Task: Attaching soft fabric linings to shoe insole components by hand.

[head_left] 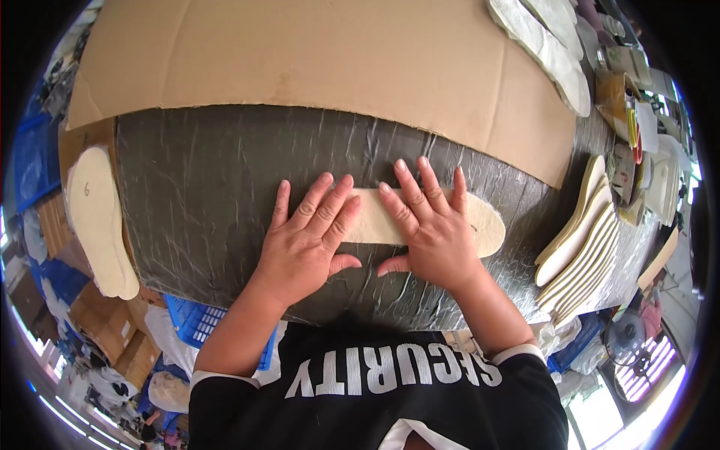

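A cream felt insole (377, 219) lies crosswise on the dark, film-covered tabletop (195, 195). Both my palms face down on it, fingers spread. My left hand (307, 232) covers its left end, so that end is hidden. Over its right half rests my right hand (433, 225), and the rounded right tip shows beyond the wrist. The two thumbs point toward each other along the insole's near edge. Neither hand grips anything.
A large cardboard sheet (300, 56) covers the table's far side. Several insoles (581, 247) fan out at the right, and more insoles (97, 221) stack at the left edge. White shaped pieces (544, 56) lie far right, near a box of papers (619, 101). A blue crate (196, 319) stands below.
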A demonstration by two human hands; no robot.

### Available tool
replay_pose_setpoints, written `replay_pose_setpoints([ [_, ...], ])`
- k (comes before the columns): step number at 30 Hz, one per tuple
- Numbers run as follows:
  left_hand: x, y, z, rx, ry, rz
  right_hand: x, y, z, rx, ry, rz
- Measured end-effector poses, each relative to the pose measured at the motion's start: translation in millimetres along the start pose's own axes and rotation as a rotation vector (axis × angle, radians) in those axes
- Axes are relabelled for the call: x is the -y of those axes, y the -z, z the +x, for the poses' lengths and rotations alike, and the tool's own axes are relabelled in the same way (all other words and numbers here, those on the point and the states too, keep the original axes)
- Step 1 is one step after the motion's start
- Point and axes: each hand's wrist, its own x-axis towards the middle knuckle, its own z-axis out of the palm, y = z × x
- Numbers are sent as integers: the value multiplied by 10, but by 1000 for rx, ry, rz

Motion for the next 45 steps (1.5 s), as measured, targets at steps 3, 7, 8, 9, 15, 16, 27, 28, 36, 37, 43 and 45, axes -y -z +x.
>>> replay_pose_setpoints([
  [3, 8, -20, 29, -46, 6, 1, -16, 18, 35, -8, -4, -20],
  [7, 101, -42, 48, -145, -71, -89, -35, 93, -9, -120, 7, 97],
  [8, 68, 60, 79, -205, -97, -120, -47, 117, -44, -96, 25, 107],
  [9, 70, 95, 72, -207, -112, -114, -51, 143, -81, -72, 42, 118],
  [15, -93, 295, -59, -176, -158, -301, 74, 506, -334, 84, -5, 192],
  [16, -148, 309, -89, -176, -167, -293, 124, 596, -357, 302, -93, 242],
  [27, -455, 142, -305, -147, -78, -704, 317, 518, -675, 214, -20, 281],
  [28, -482, 138, -310, -145, -81, -699, 354, 468, -674, 146, -16, 234],
  [36, -540, 75, -392, -186, 43, -697, 503, 257, -602, -65, 87, 118],
  [37, -528, 68, -401, -186, 40, -695, 483, 268, -602, -43, 76, 108],
  [43, -206, -88, -461, -190, 216, -801, 139, 31, -811, -303, -192, 166],
  [45, -183, -94, -432, -309, 147, -493, 72, -165, -893, -453, -150, -77],
])
